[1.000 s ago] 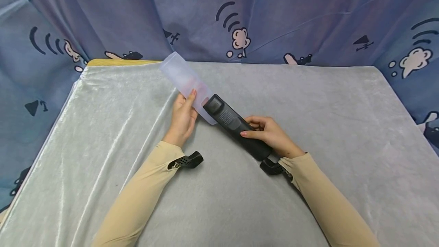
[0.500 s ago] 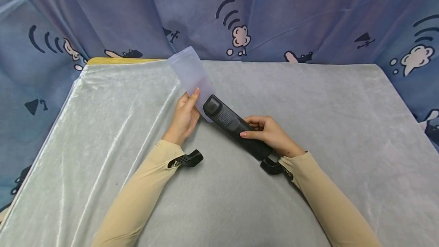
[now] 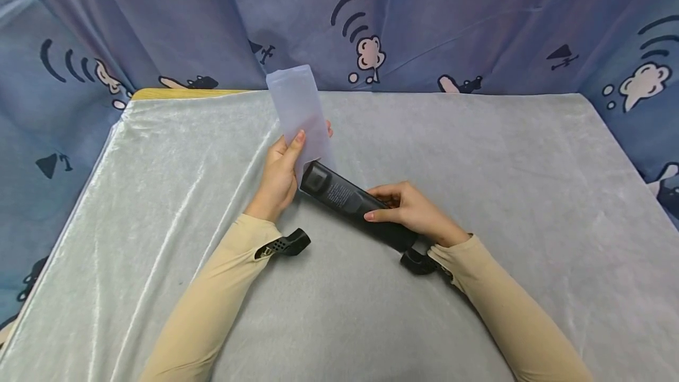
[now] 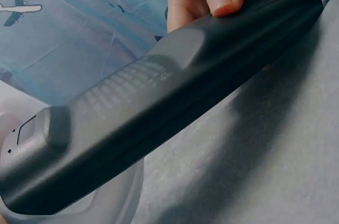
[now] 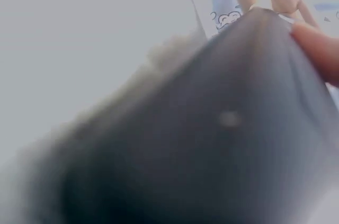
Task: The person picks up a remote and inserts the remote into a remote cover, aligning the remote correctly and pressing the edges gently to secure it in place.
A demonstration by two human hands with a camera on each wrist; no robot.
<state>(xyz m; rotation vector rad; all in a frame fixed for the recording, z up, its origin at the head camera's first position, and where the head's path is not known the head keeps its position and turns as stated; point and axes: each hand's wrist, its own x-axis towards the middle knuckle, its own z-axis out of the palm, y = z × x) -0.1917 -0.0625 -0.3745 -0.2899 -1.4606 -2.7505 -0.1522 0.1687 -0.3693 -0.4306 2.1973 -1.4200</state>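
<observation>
My left hand [image 3: 278, 178] grips a translucent whitish sleeve [image 3: 297, 96], thumb on its near face and fingertips showing past its right edge. The sleeve stands tilted up, its lower end toward me. A long black remote control [image 3: 352, 205], back side up with printed text and raised parts, lies slantwise in my right hand [image 3: 416, 214]. That hand holds it between thumb and fingers near its right end. In the left wrist view, the remote's far end sits at the sleeve's mouth [image 4: 132, 187], its rim showing below the remote. The right wrist view is mostly filled by the dark, blurred remote.
A pale grey velvety cloth [image 3: 339, 311] with several creases covers the table. A yellow edge [image 3: 185, 94] shows at the back left. Behind and beside the table hangs a blue printed curtain [image 3: 451, 22]. Black wrist cameras [image 3: 292, 243] sit at both cuffs.
The sleeve has swung from leaning left to more upright, its lower end shifting left. The remote's far end has moved left and down to the sleeve's mouth, so the remote lies flatter across.
</observation>
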